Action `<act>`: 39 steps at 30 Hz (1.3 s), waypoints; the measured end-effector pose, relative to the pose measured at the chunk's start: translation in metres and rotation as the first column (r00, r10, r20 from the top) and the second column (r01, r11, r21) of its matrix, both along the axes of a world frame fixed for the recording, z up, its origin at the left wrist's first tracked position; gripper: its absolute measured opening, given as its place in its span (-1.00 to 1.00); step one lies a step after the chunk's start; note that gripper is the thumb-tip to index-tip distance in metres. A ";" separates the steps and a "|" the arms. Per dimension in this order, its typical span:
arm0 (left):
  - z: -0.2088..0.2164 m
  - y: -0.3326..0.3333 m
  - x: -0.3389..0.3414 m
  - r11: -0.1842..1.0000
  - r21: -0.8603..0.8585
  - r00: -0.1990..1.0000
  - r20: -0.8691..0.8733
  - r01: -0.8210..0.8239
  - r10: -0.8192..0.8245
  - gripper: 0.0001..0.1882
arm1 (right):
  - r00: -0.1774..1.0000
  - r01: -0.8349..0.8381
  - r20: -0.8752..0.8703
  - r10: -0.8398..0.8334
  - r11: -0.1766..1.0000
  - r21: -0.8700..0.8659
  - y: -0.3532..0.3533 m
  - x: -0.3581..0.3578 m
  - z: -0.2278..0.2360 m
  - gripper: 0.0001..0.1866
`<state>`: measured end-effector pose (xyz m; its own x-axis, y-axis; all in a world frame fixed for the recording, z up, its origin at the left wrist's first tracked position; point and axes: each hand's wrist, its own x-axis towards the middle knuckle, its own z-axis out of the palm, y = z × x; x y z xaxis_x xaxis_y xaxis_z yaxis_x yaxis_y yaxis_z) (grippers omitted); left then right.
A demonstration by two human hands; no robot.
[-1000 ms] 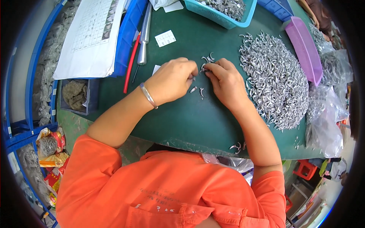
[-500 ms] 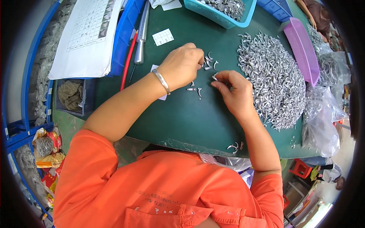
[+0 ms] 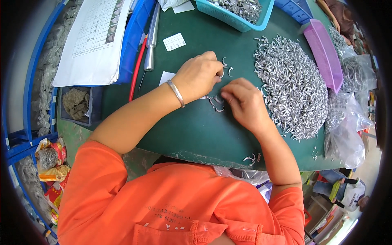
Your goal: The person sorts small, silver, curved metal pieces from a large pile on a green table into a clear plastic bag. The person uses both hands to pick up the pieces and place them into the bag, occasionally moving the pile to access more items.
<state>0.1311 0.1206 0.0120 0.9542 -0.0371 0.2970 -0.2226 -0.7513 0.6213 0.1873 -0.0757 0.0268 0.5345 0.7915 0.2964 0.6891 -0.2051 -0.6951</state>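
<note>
My left hand (image 3: 201, 72), with a silver bangle (image 3: 176, 93) at its wrist, hovers over the green tabletop with fingers curled down and pressed together. Its fingertips are hidden, so I cannot tell what they hold. Just to its right, my right hand (image 3: 246, 103) has thumb and forefinger bent together; anything between them is too small to make out. Below and between the hands lie a few small silver crescent-shaped metal pieces (image 3: 219, 109). Another crescent piece (image 3: 230, 72) lies beyond the fingers. A big heap of similar pieces (image 3: 292, 90) covers the table at the right.
A turquoise basket (image 3: 243, 25) of metal parts stands at the far side, a purple basket (image 3: 324, 57) beyond the heap. Plastic bags (image 3: 345, 130) sit at the right edge. At left are a blue tray (image 3: 131, 49) with paper sheets, a red stick (image 3: 137, 73) and a tapered metal rod (image 3: 150, 53).
My right hand has moved left, closer to my left hand; the piece seen at its fingertips no longer shows. The crescent pieces between the hands lie differently. My left hand has shifted slightly.
</note>
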 end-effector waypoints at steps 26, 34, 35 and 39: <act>0.025 0.025 -0.022 0.993 -0.093 0.967 -0.238 0.070 -0.090 -0.90 | 0.985 -0.149 -0.086 0.148 0.989 -0.010 0.008 0.014 0.005 -0.91; 0.041 0.025 -0.039 0.993 -0.106 0.944 -0.331 -0.042 0.005 -0.58 | 0.967 0.153 0.211 -0.143 0.988 -0.035 0.026 0.042 -0.013 -0.88; 0.038 0.024 -0.043 0.993 -0.112 0.933 -0.359 -0.028 -0.015 -0.38 | 0.984 0.135 0.129 -0.122 0.987 -0.093 0.026 0.044 -0.009 -0.86; 0.026 0.011 -0.048 0.999 0.034 0.972 -0.233 -0.004 0.011 -0.33 | 0.997 0.082 0.008 -0.082 0.993 -0.082 0.015 0.037 -0.004 -0.82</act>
